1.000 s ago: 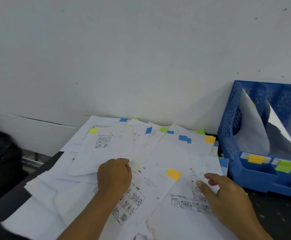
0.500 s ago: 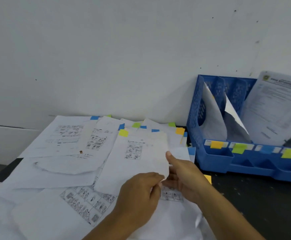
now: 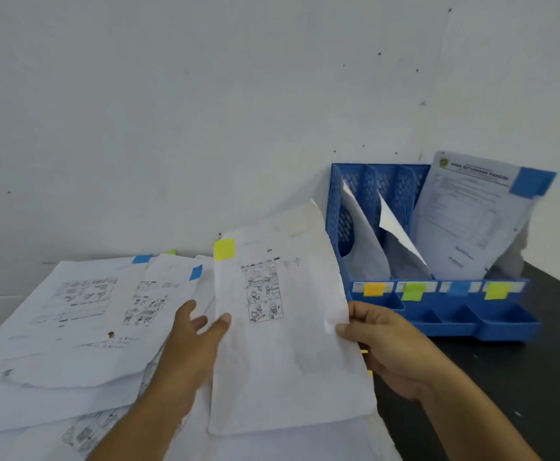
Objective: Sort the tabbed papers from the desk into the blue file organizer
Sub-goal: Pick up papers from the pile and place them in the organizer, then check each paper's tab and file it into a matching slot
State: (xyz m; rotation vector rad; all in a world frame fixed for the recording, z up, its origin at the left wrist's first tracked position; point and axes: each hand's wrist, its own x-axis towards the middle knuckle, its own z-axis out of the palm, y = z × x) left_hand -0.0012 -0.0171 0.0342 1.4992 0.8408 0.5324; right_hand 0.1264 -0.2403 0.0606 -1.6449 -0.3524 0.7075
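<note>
Now right hand (image 3: 388, 351) grip pinches yellow-tabbed paper (image 3: 285, 331) edge; left hand (image 3: 195, 341) spread, thumb touching it.

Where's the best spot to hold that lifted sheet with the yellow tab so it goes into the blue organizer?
Probably its right edge, mid-height, from the right, where the right hand pinches the yellow-tabbed sheet. The sheet stands tilted toward the blue file organizer, leaving that edge free.

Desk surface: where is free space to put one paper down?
Bare dark desk lies in front of the blue file organizer, right of the right hand. Left of it is crowded: the spread papers overlap everywhere.
</note>
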